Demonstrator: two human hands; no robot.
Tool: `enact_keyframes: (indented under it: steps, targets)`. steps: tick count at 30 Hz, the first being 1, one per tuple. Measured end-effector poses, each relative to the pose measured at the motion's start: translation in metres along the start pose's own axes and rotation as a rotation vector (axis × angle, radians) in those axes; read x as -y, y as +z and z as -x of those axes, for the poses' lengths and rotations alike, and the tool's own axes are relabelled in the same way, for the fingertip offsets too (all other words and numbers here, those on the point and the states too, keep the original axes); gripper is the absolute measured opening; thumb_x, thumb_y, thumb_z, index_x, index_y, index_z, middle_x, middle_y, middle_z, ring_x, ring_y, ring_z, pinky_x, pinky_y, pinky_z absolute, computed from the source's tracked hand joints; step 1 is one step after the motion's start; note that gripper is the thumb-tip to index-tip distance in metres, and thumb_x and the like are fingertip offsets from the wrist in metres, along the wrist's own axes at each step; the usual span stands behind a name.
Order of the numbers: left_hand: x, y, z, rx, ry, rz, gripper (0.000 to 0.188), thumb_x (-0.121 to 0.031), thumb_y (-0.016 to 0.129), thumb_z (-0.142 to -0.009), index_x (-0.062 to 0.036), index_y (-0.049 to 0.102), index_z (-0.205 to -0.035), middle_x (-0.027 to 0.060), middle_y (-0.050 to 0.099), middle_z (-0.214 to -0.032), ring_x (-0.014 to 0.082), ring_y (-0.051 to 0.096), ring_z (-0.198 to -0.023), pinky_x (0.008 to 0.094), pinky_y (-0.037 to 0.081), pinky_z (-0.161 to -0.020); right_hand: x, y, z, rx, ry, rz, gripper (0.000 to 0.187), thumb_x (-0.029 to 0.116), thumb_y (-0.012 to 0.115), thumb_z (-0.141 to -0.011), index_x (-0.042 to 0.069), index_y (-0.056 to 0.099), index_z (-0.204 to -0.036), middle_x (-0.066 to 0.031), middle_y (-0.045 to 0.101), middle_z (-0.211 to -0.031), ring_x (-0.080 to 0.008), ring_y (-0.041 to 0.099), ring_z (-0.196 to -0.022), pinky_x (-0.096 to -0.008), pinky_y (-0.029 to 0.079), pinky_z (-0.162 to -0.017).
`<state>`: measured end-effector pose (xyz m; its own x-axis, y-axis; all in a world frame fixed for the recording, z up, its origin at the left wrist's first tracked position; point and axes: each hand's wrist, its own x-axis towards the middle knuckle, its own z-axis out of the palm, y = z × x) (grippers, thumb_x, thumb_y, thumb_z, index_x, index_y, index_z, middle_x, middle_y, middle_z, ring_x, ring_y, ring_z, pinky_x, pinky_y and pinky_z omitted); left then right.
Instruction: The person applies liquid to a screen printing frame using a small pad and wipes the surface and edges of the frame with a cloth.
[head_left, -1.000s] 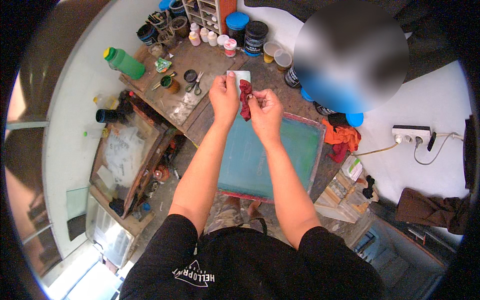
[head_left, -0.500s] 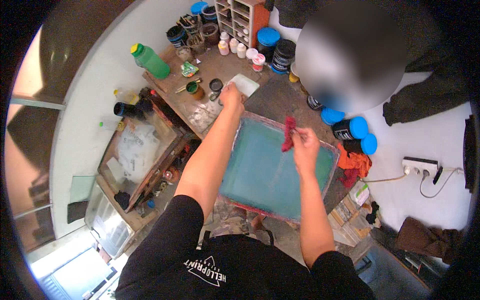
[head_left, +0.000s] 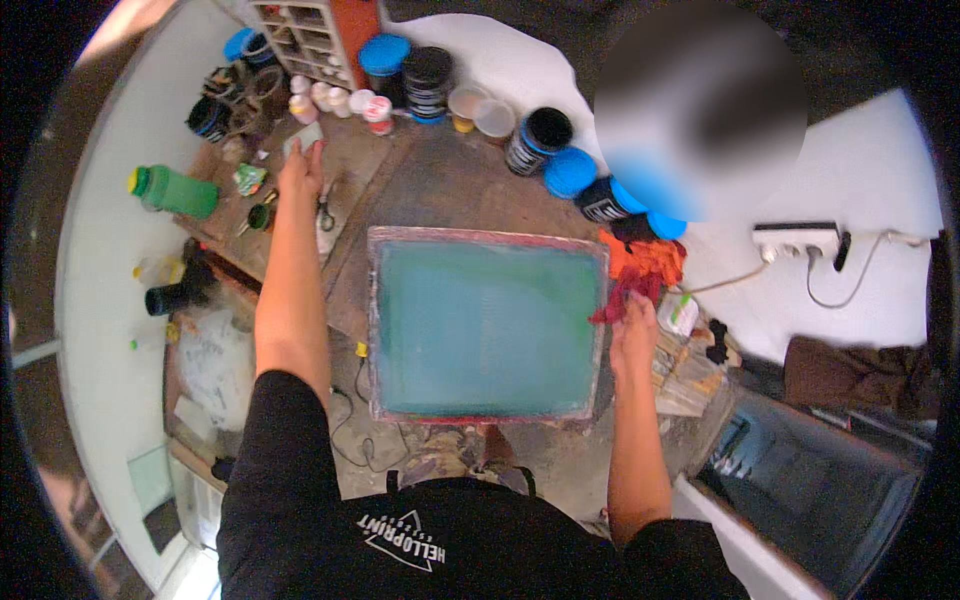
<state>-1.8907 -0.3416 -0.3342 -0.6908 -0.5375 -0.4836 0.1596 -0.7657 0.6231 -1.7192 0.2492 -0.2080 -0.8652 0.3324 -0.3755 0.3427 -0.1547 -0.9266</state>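
At the far left, my left hand [head_left: 302, 168] is closed on the edge of a pale flat card-like piece [head_left: 300, 138], low over the worktable. Small scissors [head_left: 325, 212] and a little jar with green contents [head_left: 260, 216] are near that forearm. A mesh printing screen [head_left: 485, 325] with a blue-green surface and worn reddish frame lies in the middle. Just past its right edge, my right hand [head_left: 633, 328] grips a crumpled dark red rag [head_left: 632, 288]. Orange cloth [head_left: 650, 257] is bunched right behind the rag.
Black tubs with blue lids [head_left: 570, 172] line the back right. Small white bottles [head_left: 322, 96] stand before a shelf unit [head_left: 305, 42]. A green bottle [head_left: 178, 192] is at the left. A power strip [head_left: 797, 240] is on the right.
My right hand has carried the red rag from above the screen to its right side. My left hand and the pale piece have shifted toward the small bottles. The whole view has turned.
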Motion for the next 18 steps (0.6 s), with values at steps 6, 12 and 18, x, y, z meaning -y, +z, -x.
enact_keyframes:
  steps: [6, 12, 18]
  targets:
    - [0.047, -0.008, 0.201, 0.129, 0.115, -0.662, 0.051, -0.04, 0.053, -0.1, 0.0081, 0.057, -0.115, 0.0166, 0.066, -0.095, 0.0206, 0.066, -0.08, 0.0315, 0.057, -0.068, -0.045, 0.026, -0.1, 0.018, 0.088, -0.326, 0.032, 0.005, 0.052, -0.093, -0.001, 0.054, -0.125, -0.0149, 0.057, -0.125, -0.0256, 0.057, -0.113, -0.0389, 0.049, -0.095]
    - [0.041, -0.09, 0.33, -0.111, 0.22, -1.071, 0.049, -0.042, 0.052, -0.101, 0.0037, 0.067, -0.099, 0.0042, 0.061, -0.07, 0.0104, 0.055, -0.059, 0.0255, 0.045, -0.055, -0.109, 0.117, -0.182, -0.198, 0.276, -0.745, 0.034, 0.024, 0.044, -0.101, -0.001, 0.055, -0.122, -0.015, 0.057, -0.126, -0.0277, 0.054, -0.117, -0.0448, 0.049, -0.098]
    - [0.043, -0.167, 0.326, -0.027, 0.274, -1.545, 0.056, -0.046, 0.046, -0.102, 0.0056, 0.067, -0.099, 0.0143, 0.066, -0.078, 0.026, 0.062, -0.071, 0.0355, 0.049, -0.068, -0.087, 0.101, -0.191, 0.35, -0.155, 1.692, 0.051, 0.039, 0.046, -0.098, -0.003, 0.056, -0.125, -0.0153, 0.067, -0.113, -0.0335, 0.067, -0.09, -0.0439, 0.055, -0.08]
